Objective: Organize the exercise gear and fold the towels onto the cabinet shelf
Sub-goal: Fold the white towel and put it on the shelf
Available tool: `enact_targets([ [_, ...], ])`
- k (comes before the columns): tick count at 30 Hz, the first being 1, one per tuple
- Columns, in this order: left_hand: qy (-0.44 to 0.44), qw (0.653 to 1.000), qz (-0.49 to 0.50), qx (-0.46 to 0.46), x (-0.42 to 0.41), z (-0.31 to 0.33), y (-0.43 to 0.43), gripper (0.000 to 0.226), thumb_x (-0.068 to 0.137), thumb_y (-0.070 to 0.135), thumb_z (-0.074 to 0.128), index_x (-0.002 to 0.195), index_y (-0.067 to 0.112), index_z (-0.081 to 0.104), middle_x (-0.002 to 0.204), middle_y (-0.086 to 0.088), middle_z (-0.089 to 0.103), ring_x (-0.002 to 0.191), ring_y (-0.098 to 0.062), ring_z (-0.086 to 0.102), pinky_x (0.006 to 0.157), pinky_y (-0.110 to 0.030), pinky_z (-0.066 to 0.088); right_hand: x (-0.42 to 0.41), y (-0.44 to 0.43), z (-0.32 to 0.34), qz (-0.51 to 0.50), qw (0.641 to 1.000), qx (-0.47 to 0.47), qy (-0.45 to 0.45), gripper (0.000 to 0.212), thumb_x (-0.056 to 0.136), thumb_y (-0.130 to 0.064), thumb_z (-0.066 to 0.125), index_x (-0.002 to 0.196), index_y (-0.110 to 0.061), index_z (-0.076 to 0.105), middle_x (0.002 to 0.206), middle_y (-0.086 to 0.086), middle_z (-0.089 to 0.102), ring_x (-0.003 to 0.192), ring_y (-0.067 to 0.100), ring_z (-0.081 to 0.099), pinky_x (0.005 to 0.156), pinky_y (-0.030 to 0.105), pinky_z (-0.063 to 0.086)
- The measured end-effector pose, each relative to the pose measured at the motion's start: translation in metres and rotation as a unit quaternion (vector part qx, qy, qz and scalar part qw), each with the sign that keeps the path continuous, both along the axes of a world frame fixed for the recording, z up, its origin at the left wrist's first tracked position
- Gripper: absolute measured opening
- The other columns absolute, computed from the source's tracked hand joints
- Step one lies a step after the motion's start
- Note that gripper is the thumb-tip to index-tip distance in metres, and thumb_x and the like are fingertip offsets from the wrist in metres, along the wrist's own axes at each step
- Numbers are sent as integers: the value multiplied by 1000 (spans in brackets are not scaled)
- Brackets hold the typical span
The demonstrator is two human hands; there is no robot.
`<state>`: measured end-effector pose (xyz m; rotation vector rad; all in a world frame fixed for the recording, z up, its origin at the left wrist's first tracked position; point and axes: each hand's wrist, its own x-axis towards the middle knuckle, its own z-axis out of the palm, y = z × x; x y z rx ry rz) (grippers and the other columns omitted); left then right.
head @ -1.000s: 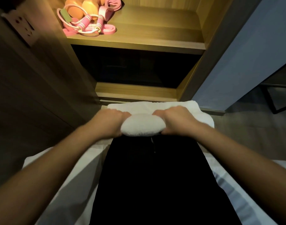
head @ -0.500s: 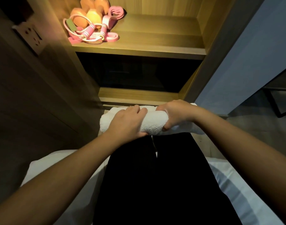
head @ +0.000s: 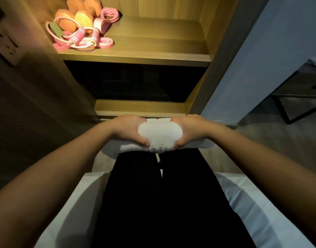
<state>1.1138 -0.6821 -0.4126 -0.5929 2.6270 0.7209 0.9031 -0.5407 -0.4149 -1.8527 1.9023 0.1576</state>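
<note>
Your left hand [head: 128,130] and right hand [head: 191,130] both grip the white towel [head: 159,136], one at each side, thumbs pressed into its near face, fingers curled over the top. The towel is bunched into a thick fold across your knees, on the black trousers [head: 162,203]; its flat ends stick out under both wrists. You sit on a white bed [head: 67,212] facing the cabinet.

The lit cabinet shelf [head: 153,42] is above and beyond the towel. In its left back corner: orange dumbbells [head: 76,17], a pink jump rope [head: 82,35] and a pink resistance band [head: 108,14], piled touching. The compartment below is dark. Wall socket [head: 5,45] at far left.
</note>
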Motion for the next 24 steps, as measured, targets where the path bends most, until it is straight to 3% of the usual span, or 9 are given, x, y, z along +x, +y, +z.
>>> enact_targets([
  [2, -8, 996, 27, 90, 0, -2, -7, 52, 63, 61, 79, 100, 30, 61, 93, 12, 67, 86, -11, 62, 68, -26, 46, -7, -14, -2, 2, 996, 55, -63, 71, 61, -57, 82, 119, -31, 50, 109, -10, 61, 94, 14, 54, 75, 33, 45],
  [5, -20, 979, 53, 196, -2, -4, -17, 47, 67, 49, 82, 105, 28, 65, 97, 12, 69, 89, -7, 65, 71, -22, 48, -15, -26, -3, -27, 971, 135, -195, 64, 65, -39, 88, 117, -26, 53, 108, -9, 64, 96, 10, 62, 72, 18, 50],
  [8, -18, 978, 64, 196, -4, -7, -17, 41, 72, 41, 83, 105, 26, 63, 97, 10, 69, 90, -11, 64, 71, -22, 47, -19, -28, 0, -56, 948, 176, -258, 58, 67, -26, 89, 114, -25, 54, 105, -7, 66, 92, 8, 65, 67, 15, 50],
  [10, -9, 993, 49, 104, 2, -5, -9, 49, 72, 53, 78, 110, 27, 59, 100, 10, 65, 91, -13, 61, 72, -28, 47, -12, -23, 5, -40, 972, 134, -188, 62, 67, -37, 87, 117, -26, 52, 106, -9, 63, 93, 11, 61, 70, 20, 46],
  [13, 29, 995, 44, -88, 24, -7, 18, 68, 67, 73, 62, 119, 30, 52, 109, 8, 62, 97, -18, 58, 80, -37, 50, 10, 3, 3, -22, 1000, -3, 3, 68, 64, -58, 76, 119, -31, 47, 107, -7, 62, 95, 19, 57, 75, 35, 47],
  [17, 130, 963, 46, -231, 54, -20, 76, 66, 68, 62, 73, 119, 25, 54, 113, 2, 58, 100, -20, 56, 79, -34, 47, 43, 61, -11, -4, 985, -134, 105, 66, 68, -52, 74, 122, -25, 46, 115, 2, 55, 102, 25, 53, 82, 37, 42],
  [20, 205, 956, 52, -201, 77, -29, 97, 56, 77, 62, 66, 115, 20, 60, 109, 1, 60, 95, -17, 55, 77, -31, 46, 44, 92, -15, 6, 987, -147, 62, 66, 78, -65, 61, 130, -27, 46, 124, -1, 50, 110, 20, 48, 89, 37, 39],
  [22, 263, 948, 145, -103, 83, -22, 96, 40, 87, 62, 53, 101, 26, 64, 97, 13, 60, 86, -6, 53, 72, -24, 42, 37, 96, -7, -46, 988, -144, -27, 56, 84, -73, 45, 126, -36, 52, 121, -10, 52, 107, 8, 45, 87, 32, 38],
  [24, 287, 914, 285, -33, 79, -17, 84, 28, 88, 54, 54, 82, 28, 61, 84, 14, 60, 77, -3, 55, 66, -23, 41, 27, 90, -3, -154, 965, -173, -120, 40, 88, -66, 48, 108, -35, 64, 109, -11, 59, 98, 6, 51, 82, 33, 44],
])
